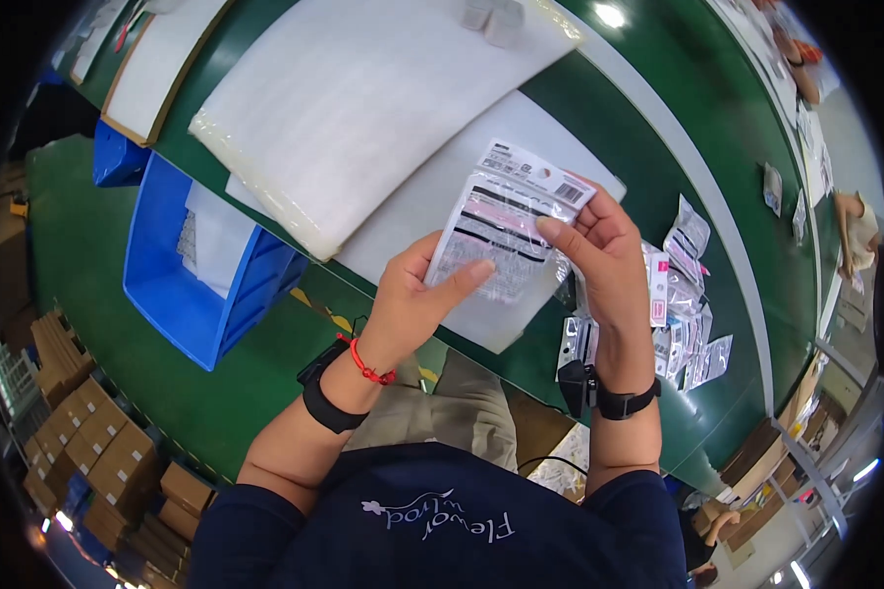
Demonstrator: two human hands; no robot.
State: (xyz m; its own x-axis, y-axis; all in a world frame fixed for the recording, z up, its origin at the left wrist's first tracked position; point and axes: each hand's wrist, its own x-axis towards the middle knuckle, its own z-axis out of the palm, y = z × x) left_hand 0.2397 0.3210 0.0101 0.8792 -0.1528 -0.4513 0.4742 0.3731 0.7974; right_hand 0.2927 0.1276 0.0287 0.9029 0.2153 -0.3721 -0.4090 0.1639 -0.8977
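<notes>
Between my two hands is a flat plastic pouch (501,221) with a white printed header and a barcode, its printed back turned up. My left hand (417,294) grips its lower left edge, thumb across the print. The thumb of my right hand (599,245) presses on the upper right part, with the fingers behind the pouch. Under the pouch lies a white foam sheet (403,216) on the green table. A pile of similar small pouches (683,304) sits just right of my right hand.
A thick stack of white foam sheets (334,108) covers the table's far left, with small clear pieces (496,20) on top. A blue bin (182,324) stands left of the table edge. Cartons (98,442) are stacked lower left. Another person's arm (845,236) is at far right.
</notes>
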